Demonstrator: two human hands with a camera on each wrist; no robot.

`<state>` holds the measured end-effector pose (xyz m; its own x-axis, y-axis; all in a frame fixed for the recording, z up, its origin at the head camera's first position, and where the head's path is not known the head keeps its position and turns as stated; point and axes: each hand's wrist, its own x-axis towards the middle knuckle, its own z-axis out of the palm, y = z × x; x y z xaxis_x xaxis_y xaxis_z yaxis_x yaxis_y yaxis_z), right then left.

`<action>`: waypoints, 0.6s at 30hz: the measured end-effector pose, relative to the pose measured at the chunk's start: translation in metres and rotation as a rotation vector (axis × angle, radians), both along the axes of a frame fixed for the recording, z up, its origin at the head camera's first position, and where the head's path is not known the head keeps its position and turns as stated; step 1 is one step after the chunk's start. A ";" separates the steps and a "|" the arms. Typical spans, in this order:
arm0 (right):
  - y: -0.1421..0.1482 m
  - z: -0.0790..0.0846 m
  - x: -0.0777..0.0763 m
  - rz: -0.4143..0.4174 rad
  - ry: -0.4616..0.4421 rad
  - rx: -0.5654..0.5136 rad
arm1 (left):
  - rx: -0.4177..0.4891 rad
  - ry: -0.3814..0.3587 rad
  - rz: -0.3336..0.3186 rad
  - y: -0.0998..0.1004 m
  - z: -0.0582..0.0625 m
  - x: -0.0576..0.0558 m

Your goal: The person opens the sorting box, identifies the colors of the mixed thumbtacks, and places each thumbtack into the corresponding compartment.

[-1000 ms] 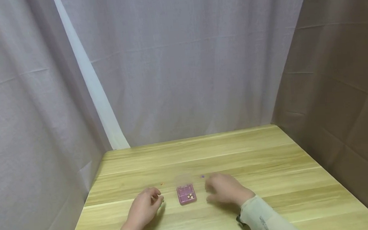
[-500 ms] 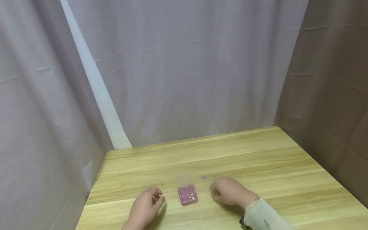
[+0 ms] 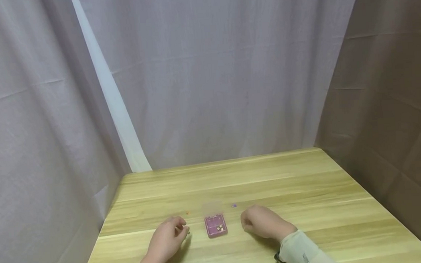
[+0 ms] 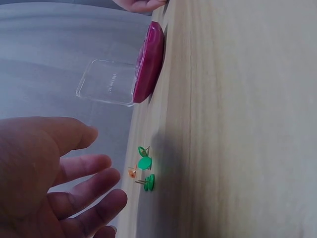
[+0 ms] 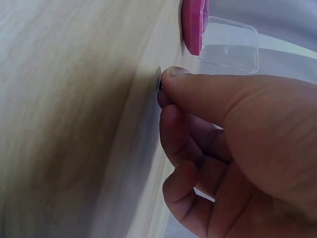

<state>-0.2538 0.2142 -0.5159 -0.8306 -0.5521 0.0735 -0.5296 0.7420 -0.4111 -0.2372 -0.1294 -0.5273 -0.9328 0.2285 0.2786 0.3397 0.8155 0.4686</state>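
Note:
A magenta box (image 3: 213, 232) with compartments stands between my hands, its clear hinged lid (image 4: 109, 82) thrown back. Several gold tacks (image 3: 220, 228) lie in its near right compartment. My left hand (image 3: 166, 238) hovers with loosely bent fingers, holding nothing. Close to its fingertips lie several green flat-headed tacks (image 4: 145, 163) and an orange tack (image 4: 132, 171). To the right of the box, my right hand (image 3: 264, 223) is low on the table, thumb and index finger pinching a small dark tack (image 5: 160, 85). Most of that tack is hidden by the fingertips.
A small purple piece (image 3: 234, 205) lies behind and right of the box. The wooden table (image 3: 289, 175) is bounded by a grey curtain (image 3: 229, 86) at the back and left and a brownish one (image 3: 393, 96) at the right.
My right hand has shifted slightly away from the box, and its thumb and index finger have come together. The left hand has hardly moved. The head view has tilted a little.

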 end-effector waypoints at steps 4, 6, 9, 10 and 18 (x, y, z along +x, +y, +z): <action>-0.003 0.001 -0.001 0.000 0.004 -0.016 | -0.003 0.008 0.006 0.000 0.000 0.000; -0.004 0.001 -0.003 -0.003 -0.005 -0.032 | -0.001 0.010 0.007 0.000 0.000 0.000; -0.006 0.005 -0.004 0.002 -0.013 -0.061 | 0.002 0.014 0.011 0.000 0.001 0.000; -0.008 0.006 -0.005 0.005 -0.012 -0.070 | 0.002 0.015 0.012 -0.001 0.001 0.000; -0.026 0.012 -0.008 0.025 0.063 -0.076 | -0.006 0.022 0.011 -0.003 0.000 0.000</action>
<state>-0.2622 0.1877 -0.5036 -0.8090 -0.5634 0.1678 -0.5742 0.6962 -0.4307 -0.2373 -0.1320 -0.5273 -0.9288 0.2204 0.2980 0.3414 0.8221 0.4557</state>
